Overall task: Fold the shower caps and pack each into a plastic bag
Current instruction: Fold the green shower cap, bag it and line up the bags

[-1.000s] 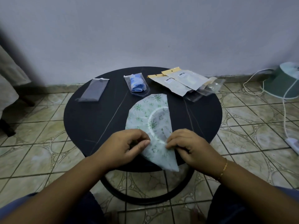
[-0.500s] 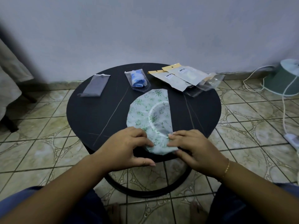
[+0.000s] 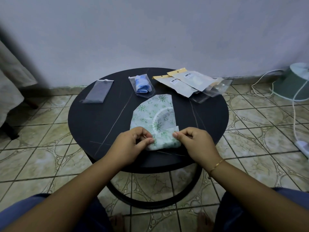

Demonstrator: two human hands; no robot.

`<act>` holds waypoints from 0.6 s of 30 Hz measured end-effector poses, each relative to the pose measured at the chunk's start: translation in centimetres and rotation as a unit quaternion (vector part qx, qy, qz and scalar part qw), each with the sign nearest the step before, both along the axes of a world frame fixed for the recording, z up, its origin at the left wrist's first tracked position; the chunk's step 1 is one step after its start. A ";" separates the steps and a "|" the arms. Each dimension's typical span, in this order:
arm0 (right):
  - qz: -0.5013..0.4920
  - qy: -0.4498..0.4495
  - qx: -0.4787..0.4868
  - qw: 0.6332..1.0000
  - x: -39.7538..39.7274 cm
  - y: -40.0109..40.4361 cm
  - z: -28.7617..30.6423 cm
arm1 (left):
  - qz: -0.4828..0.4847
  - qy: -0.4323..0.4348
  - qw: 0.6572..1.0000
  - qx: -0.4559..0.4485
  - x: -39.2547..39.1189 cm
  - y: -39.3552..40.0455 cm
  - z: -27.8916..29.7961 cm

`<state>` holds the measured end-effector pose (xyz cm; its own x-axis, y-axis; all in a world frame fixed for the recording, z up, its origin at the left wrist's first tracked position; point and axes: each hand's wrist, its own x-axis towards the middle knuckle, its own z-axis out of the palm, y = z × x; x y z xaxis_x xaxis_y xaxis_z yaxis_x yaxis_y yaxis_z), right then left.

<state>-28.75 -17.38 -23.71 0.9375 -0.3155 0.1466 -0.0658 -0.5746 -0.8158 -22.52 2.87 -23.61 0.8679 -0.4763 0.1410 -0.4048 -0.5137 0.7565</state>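
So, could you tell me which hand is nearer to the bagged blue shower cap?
Left. The left hand is below the bagged blue cap, slightly leftward; the right hand sits farther to its right.

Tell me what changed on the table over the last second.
Both hands, left hand and right hand, pinching the green shower cap, rolled its near tip up and away over itself. The bagged blue cap, empty bag and packets stayed put.

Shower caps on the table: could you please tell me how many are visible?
2. The green floral shower cap lies mid-table, its near end pinched by both hands. The blue shower cap sits bagged at the far edge. The far-right packets might hide more.
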 end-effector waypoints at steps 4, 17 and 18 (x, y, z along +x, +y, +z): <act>-0.038 0.044 -0.030 0.998 1.2 0.4 0.2 | 0.013 0.002 0.999 0.034 0.6 -0.4 0.2; -0.007 0.007 -0.171 0.985 1.3 0.3 -0.1 | -0.109 -0.193 0.962 0.160 1.9 -0.3 0.4; 0.007 0.005 -0.185 0.983 1.3 0.2 -0.2 | -0.122 -0.185 0.960 0.172 2.0 -0.2 0.5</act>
<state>-27.49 -17.19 -23.93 0.9430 -0.2297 0.2407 -0.0625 -0.8329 -0.5498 -20.49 2.62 -23.09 0.6457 -0.7323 0.2165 -0.7529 -0.5632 0.3403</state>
